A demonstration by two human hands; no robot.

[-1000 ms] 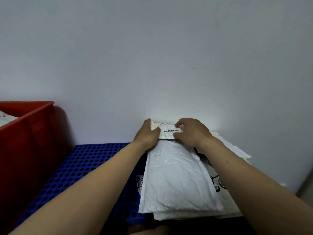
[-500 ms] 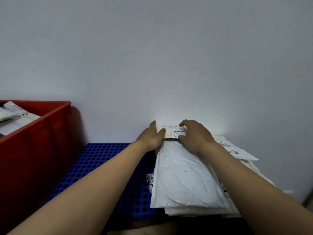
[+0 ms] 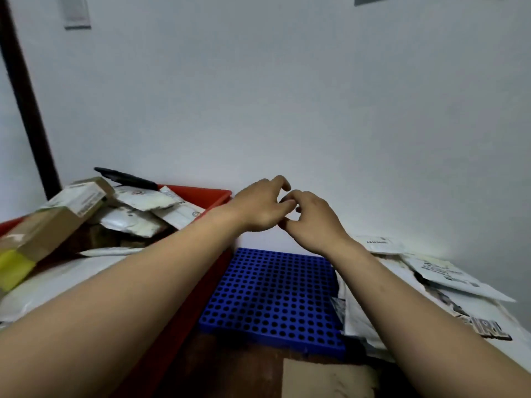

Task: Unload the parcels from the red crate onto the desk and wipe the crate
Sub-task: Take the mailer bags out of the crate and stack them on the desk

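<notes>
Sitting at the left, the red plastic crate [image 3: 201, 194] holds a heap of white plastic mailer parcels [image 3: 138, 224] and a long brown cardboard box [image 3: 48, 228]. Just beside its rim, the left hand [image 3: 258, 209] and right hand [image 3: 313, 224] hover close together over a blue perforated plastic panel [image 3: 273, 297], fingers loosely curled and holding nothing. A stack of white mailers [image 3: 436, 278] lies at the right.

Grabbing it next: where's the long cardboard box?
Head view, far left: the cardboard box lies tilted atop the parcels in the red crate.
</notes>
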